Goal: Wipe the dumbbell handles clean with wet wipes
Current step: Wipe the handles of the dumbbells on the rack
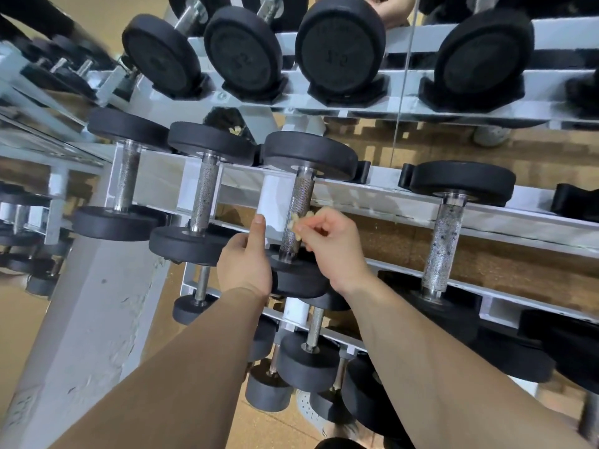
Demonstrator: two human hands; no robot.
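A black dumbbell with a knurled metal handle [298, 205] lies across the middle rails of a grey rack [405, 199]. My right hand [330, 251] pinches a small crumpled yellowish wipe [296, 223] against the right side of that handle, near its lower end. My left hand [248, 257] rests against the near black head [298, 280] of the same dumbbell, with the thumb pointing up along the handle's left side. Its other fingers are hidden behind the head.
Other dumbbells lie left [204, 196] and right [444, 247] on the same rack level. Larger ones [340, 47] stand on the top shelf, smaller ones [308, 361] on the level below. A mirror behind reflects the rack. The grey rack upright [81, 335] stands at lower left.
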